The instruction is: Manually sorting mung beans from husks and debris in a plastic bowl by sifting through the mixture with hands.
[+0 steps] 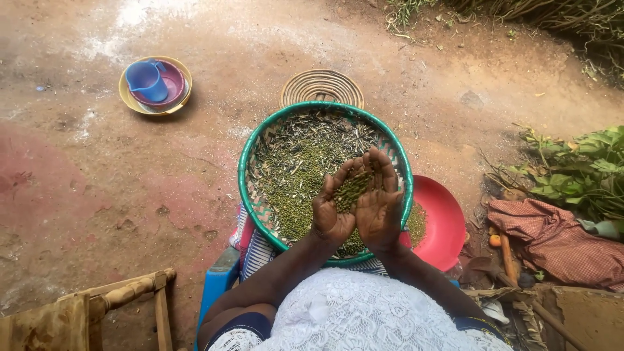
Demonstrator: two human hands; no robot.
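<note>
Basket [260, 140] holds green grains, chaff; left hand [333, 205], right hand [380, 198] cupped open, cradling grains [352, 190].

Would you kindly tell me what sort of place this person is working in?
Most likely an outdoor yard beside a rural home: bare packed earth ground, leafy cuttings piled at the edge, and a woven winnowing basket of small green grains over which both cupped hands hold a handful.
</note>
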